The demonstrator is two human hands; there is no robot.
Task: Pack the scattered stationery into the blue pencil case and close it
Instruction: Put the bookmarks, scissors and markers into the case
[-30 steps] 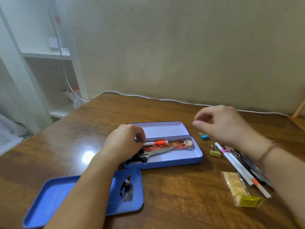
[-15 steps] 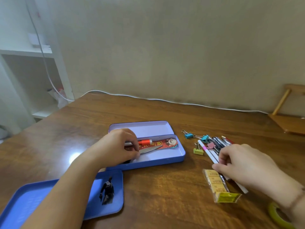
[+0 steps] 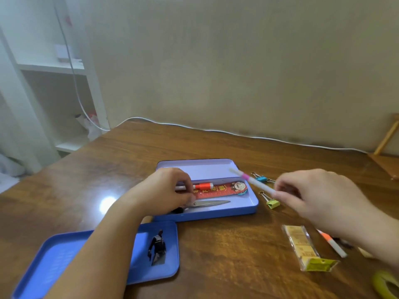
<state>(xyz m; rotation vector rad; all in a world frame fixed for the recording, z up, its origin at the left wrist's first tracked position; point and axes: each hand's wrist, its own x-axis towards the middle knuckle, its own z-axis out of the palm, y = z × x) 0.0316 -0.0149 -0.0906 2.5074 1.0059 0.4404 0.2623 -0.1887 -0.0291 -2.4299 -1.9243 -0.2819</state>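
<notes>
The open blue pencil case (image 3: 252, 207) lies mid-table, holding an orange-capped pen (image 3: 201, 186), a red ruler (image 3: 222, 189) and scissors (image 3: 210, 203). My left hand (image 3: 164, 193) rests inside its left end, fingers curled on the pen's left end. My right hand (image 3: 317, 195) hovers right of the case, pinching a white pen with a pink band (image 3: 250, 181) whose tip points over the case's far right corner. The case's blue lid (image 3: 151, 268) lies upside down at the front left. A blue binder clip (image 3: 260, 178) and a yellow-green one (image 3: 272, 203) lie loose.
A clear packet of yellow blocks (image 3: 304, 248), another white pen with an orange band (image 3: 332, 242) and a roll of green tape (image 3: 386, 283) lie on the wooden table at the right. A white cable (image 3: 237, 133) runs along the wall. A white shelf (image 3: 49, 67) stands at the left.
My right hand went down to the pens on the right, took the pink-banded white pen and lifted it toward the case. My left hand stayed inside the case.
</notes>
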